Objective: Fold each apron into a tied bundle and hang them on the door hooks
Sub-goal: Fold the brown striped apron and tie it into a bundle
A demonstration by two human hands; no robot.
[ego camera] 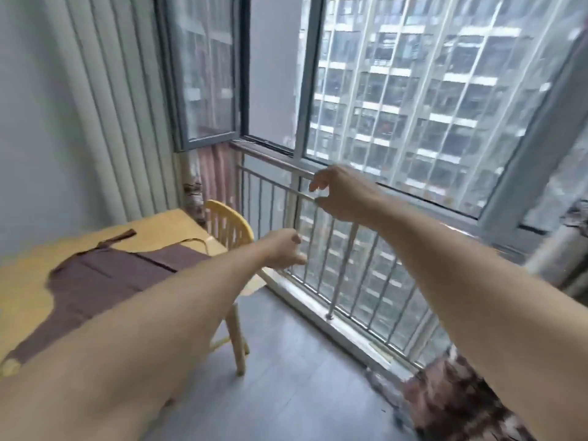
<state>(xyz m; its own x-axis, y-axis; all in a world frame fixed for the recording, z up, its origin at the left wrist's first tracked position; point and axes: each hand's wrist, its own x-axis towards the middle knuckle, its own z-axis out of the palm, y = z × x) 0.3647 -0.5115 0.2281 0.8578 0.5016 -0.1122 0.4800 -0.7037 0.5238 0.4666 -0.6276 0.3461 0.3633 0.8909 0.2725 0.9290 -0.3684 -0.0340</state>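
Note:
A brown apron [105, 281] lies spread flat on the yellow wooden table [25, 275] at the left, its strap trailing toward the table's far corner. Both my arms reach forward over the room, away from the apron. My left hand [284, 249] hovers above the chair back with its fingers loosely curled and nothing in it. Higher up, in front of the window railing, my right hand [337, 194] has fingers and thumb apart and holds nothing. No door or hooks are in view.
A yellow wooden chair [230, 227] stands at the table's far end. A metal railing [346, 249] runs along the large window, and one pane [206, 68] is swung open inward. Patterned brown fabric [458, 399] lies at the lower right on the grey floor.

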